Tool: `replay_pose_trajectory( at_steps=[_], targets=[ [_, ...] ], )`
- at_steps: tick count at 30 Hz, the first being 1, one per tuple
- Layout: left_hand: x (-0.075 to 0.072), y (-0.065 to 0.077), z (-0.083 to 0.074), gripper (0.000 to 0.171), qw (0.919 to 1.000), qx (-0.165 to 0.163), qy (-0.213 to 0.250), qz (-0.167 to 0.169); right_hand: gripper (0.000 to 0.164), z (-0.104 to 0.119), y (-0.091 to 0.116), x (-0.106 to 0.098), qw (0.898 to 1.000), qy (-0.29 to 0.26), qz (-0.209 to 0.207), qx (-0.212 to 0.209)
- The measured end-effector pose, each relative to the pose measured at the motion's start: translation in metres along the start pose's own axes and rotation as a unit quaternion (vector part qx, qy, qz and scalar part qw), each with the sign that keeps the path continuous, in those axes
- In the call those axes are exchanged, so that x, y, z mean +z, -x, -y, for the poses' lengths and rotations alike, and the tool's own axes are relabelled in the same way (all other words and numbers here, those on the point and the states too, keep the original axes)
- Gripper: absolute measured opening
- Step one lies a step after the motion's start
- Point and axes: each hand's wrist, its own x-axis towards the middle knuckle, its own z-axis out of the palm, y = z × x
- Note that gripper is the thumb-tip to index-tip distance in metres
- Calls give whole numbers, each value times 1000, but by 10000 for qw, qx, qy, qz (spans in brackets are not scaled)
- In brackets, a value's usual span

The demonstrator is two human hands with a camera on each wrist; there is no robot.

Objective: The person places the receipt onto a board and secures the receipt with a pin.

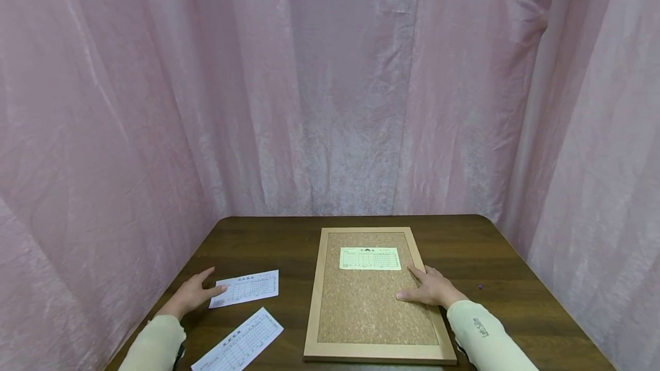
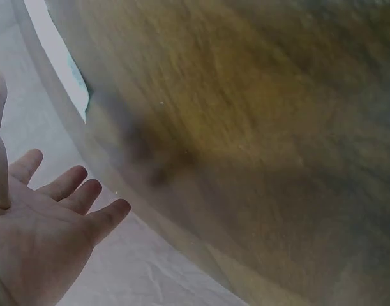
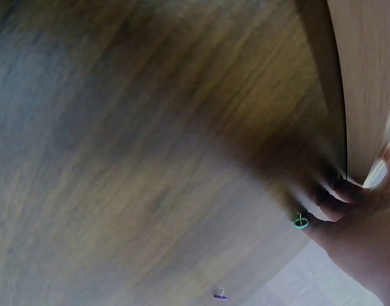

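A wood-framed corkboard (image 1: 376, 316) lies on the table with a pale green printed slip (image 1: 369, 259) on its upper part; I cannot tell whether it is pinned. My right hand (image 1: 430, 289) rests on the board's right side, thumb and index finger spread over the cork. In the right wrist view, a green thumbtack (image 3: 301, 222) stands beside the little finger. At left, my left hand (image 1: 192, 293) has its fingers spread and holds nothing. Its thumb is over the left end of a white printed slip (image 1: 255, 287). Another white slip (image 1: 239, 343) lies nearer, at an angle.
A purple thumbtack (image 3: 221, 296) lies on the dark wooden table (image 1: 495, 256), right of the board. Pink curtains (image 1: 335, 102) hang behind the table and along both sides.
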Motion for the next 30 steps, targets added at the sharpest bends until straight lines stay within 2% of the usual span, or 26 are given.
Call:
replay_pose_trajectory(
  at_steps=[8,13,20,30],
  targets=[
    [2,-1,1,98,10000,-83,-40,9,108,-2,-1,0,10000,27,-3,-3],
    [2,-2,2,95,10000,-27,-16,1,108,-2,-1,1,10000,70,-13,-23],
    [3,-1,5,93,9999,-20,124,5,107,0,-1,1,10000,52,9,13],
    [3,-9,10,87,9994,58,336,21,106,1,1,-1,10000,4,75,64]
  ],
)
